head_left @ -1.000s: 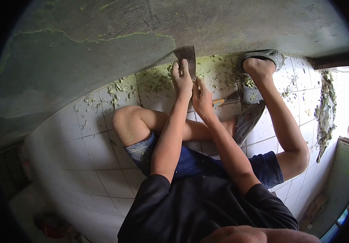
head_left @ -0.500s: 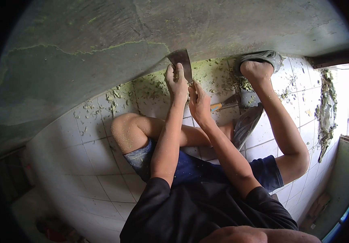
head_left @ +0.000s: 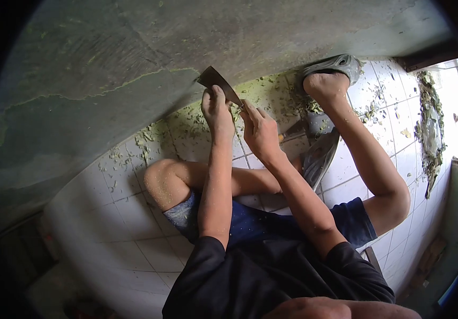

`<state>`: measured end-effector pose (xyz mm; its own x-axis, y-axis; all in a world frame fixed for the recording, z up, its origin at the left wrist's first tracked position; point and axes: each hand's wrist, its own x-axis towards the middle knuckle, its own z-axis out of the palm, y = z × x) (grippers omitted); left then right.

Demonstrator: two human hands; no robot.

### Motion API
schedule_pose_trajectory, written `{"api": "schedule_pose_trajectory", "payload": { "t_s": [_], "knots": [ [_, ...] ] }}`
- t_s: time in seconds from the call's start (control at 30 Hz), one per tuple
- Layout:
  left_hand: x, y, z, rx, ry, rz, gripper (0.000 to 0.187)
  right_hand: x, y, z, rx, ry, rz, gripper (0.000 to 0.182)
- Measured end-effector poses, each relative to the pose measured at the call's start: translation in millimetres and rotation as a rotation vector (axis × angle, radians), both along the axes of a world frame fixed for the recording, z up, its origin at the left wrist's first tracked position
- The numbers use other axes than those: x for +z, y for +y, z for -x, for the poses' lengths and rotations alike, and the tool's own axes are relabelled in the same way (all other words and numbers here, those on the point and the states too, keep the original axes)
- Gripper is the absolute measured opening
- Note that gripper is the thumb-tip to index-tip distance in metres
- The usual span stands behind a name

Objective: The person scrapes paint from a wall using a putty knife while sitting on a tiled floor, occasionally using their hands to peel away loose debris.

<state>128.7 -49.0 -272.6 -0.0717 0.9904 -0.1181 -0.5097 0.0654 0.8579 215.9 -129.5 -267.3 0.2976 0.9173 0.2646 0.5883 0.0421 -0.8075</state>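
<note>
Both my hands are on a scraper with a wide dark metal blade (head_left: 213, 77). My left hand (head_left: 218, 116) is closed on the blade, its thumb lying along the face. My right hand (head_left: 261, 133) is closed round the lower end, where the handle is mostly hidden by the fingers. The blade's front edge meets the grey-green wall (head_left: 133, 48) at the right end of a ragged yellow-green line of peeled paint. Just right of my right hand, a second scraper (head_left: 294, 130) with an orange handle lies on the floor, partly covered.
Paint flakes (head_left: 186, 125) litter the white tiled floor (head_left: 133, 212) along the wall's foot. My bent legs flank the work, with a grey clog (head_left: 340, 66) close to the wall. A long heap of debris (head_left: 430, 127) lies near the bright doorway at right.
The scraper and both hands have moved left along the wall. The blade has tilted further left, and its edge now meets the end of the peeled line.
</note>
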Motion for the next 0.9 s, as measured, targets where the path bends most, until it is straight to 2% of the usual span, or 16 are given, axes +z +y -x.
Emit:
{"api": "schedule_pose_trajectory", "payload": {
  "t_s": [0.2, 0.27, 0.33, 0.37, 0.43, 0.47, 0.53, 0.67, 0.7, 0.83, 0.9],
  "knots": [
    [3.2, -0.3, -2.7, 0.008, -0.022, -0.007, 0.024, 13.5, 4.1, -19.7, 0.117, -0.060, 0.016, 0.036],
    [3.2, 1.5, -4.3, 0.025, -0.105, -0.014, 0.025, 11.3, 4.8, -26.2, 0.149, -0.080, 0.016, 0.036],
    [0.8, -0.4, -1.1, 0.011, -0.077, -0.029, 0.023, 7.5, 5.8, -26.0, 0.204, 0.058, -0.047, 0.032],
    [-1.8, -2.0, 2.0, 0.021, 0.026, -0.025, 0.022, 3.3, 5.8, -22.7, 0.203, 0.062, -0.056, 0.032],
    [-4.7, -3.3, 6.8, 0.033, 0.223, 0.047, 0.022, -10.3, 2.0, -9.9, 0.220, 0.178, 0.087, 0.025],
    [-11.7, -3.3, 13.6, -0.016, 0.334, 0.037, 0.026, -17.0, -1.6, -2.1, 0.222, 0.182, 0.084, 0.025],
    [-22.1, -3.4, 14.3, 0.026, 0.483, -0.054, 0.028, -29.8, -7.9, 11.1, 0.195, 0.266, 0.243, 0.026],
    [-27.4, -4.7, 5.9, 0.055, 0.452, -0.035, 0.029, -46.1, -11.7, 20.4, 0.095, 0.210, 0.195, 0.027],
    [-26.7, -6.4, 5.2, 0.043, 0.429, 0.003, 0.030, -47.3, -10.7, 20.1, 0.083, 0.192, 0.127, 0.022],
    [-57.9, -1.0, 8.8, -0.017, 0.257, 0.093, 0.029, -48.0, -10.0, 13.5, 0.067, 0.077, 0.141, 0.022],
    [-64.5, -1.1, 3.3, 0.052, 0.252, 0.186, 0.030, -50.7, -9.6, 10.5, 0.071, 0.052, 0.130, 0.023]
  ]
}}
